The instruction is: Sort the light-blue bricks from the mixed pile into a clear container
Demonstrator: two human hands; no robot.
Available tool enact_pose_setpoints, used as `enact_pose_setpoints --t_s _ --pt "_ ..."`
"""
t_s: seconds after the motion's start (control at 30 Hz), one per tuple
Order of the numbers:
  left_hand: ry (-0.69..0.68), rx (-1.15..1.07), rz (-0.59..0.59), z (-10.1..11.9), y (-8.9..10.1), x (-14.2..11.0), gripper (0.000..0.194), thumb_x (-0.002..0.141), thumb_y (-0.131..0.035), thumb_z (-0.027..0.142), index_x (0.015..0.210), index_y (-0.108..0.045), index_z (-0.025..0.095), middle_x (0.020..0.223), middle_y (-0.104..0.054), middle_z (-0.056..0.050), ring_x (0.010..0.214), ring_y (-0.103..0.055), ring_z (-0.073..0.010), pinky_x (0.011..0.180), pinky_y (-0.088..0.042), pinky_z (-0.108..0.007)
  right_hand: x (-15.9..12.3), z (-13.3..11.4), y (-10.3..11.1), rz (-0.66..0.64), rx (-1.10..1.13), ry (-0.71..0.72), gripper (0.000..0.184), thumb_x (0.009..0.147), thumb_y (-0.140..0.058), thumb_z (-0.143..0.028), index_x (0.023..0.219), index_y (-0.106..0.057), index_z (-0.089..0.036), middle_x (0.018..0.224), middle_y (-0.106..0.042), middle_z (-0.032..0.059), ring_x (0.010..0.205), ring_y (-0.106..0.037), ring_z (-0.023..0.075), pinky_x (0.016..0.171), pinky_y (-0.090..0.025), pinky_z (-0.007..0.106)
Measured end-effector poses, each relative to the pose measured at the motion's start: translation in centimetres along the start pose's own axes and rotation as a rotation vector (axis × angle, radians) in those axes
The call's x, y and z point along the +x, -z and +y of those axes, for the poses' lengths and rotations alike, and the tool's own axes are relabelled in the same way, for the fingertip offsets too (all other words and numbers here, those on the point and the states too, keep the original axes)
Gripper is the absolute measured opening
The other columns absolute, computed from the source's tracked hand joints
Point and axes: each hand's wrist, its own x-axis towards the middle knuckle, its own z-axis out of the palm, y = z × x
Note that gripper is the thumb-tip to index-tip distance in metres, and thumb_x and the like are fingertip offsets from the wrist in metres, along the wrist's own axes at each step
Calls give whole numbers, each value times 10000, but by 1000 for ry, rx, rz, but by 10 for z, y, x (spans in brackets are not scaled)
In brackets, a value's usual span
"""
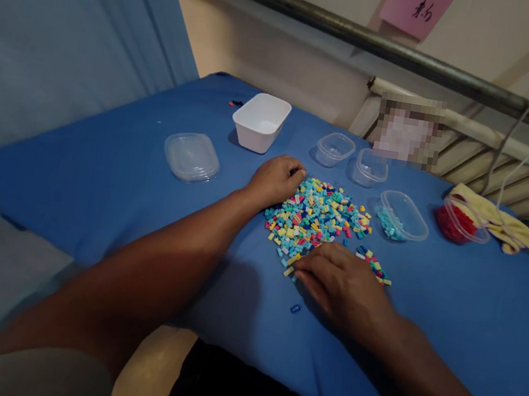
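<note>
A pile of small coloured bricks [315, 216] in teal, yellow, red and blue lies on a blue cloth-covered table [119, 187]. My left hand [275, 179] rests at the pile's left edge with its fingers curled under; what they hold, if anything, is hidden. At the pile's near edge my right hand [344, 286] lies palm down, fingers stretched flat toward the bricks. One loose blue brick [295, 308] sits near my right wrist.
A white tub [260, 121] and a clear lid [191, 156] stand at the back left. Two empty clear cups [335, 149] [371, 167], a clear tub holding teal bricks [402, 216] and one holding red bricks [458, 220] line the back. A yellow cloth [508, 225] lies at right.
</note>
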Motion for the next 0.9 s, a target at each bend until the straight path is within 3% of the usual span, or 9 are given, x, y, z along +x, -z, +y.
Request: enact_pose_setpoints --t_s 0.13,0.27,0.37,0.5,0.6,0.73,0.9 --pt "-18 5 1 0 0 0 268 1021 -570 291 1002 -812 178 1072 -797 -84 1023 -723 -264 958 -543 -395 -1 3 -3 -69 -36 -6 210 1130 -559 -238 1117 -765 -201 1083 -769 106 1017 -718 254 896 -588 401" --pt "0 20 -1 -1 0 0 280 1020 -568 297 1030 -823 181 1088 -802 -78 1024 -728 -265 960 -548 -392 -12 7 15 -135 -51 -39 149 1086 -599 -201 1089 -748 -203 1018 -752 86 943 -710 245 845 -569 385" --pt "16 26 -16 0 -1 -1 279 1022 -565 294 1047 -823 191 1127 -804 -71 1057 -728 -260 996 -551 -382 -16 9 24 -94 -21 -52 124 1080 -602 -195 1078 -726 -206 987 -745 75 910 -705 233 820 -565 373" --pt "21 13 -14 0 -1 -1 273 1026 -568 292 1045 -821 192 1146 -804 -73 1079 -727 -263 1013 -553 -389 -11 12 14 -26 -37 -58 169 1126 -555 -234 1119 -721 -206 1095 -773 105 1004 -716 256 888 -585 413" --pt "10 24 -6 -1 -1 -1 268 1030 -571 292 1052 -817 187 1122 -803 -82 1071 -727 -269 989 -553 -400 -7 11 6 -58 -47 -15 226 1147 -515 -257 1090 -726 -201 1092 -778 110 989 -717 254 886 -590 414" --pt "-6 31 -14 -3 -2 -1 251 1034 -573 288 1038 -806 196 1111 -801 -76 1078 -726 -260 980 -551 -391 -9 9 9 -92 -56 -6 178 1128 -556 -260 1089 -722 -210 994 -772 85 898 -717 240 815 -587 393" --pt "3 37 -14 -2 -2 -1 248 1033 -575 286 1042 -809 204 1125 -801 -74 1091 -726 -262 998 -550 -397 -8 14 10 15 -29 -58 143 1108 -594 -213 1152 -729 -221 1102 -799 103 1011 -746 262 902 -619 433"
